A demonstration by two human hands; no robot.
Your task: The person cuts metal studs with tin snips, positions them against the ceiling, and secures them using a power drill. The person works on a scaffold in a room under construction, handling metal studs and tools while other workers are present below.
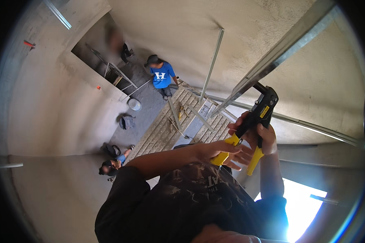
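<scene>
A hand riveter with a black body and yellow handle ends stands at the right of the head view. Its nose meets, or comes very close to, a long galvanized metal profile that slants up to the upper right; contact cannot be told. My right hand is closed around the tool between its spread handles. With my left hand I grip the yellow end of the nearer handle, some of its fingers stretched past it.
Below is a plank platform with loose metal strips. A person in a blue shirt stands at its far end; another person is at lower left. A white bucket stands on the floor. Another metal profile runs along the right wall.
</scene>
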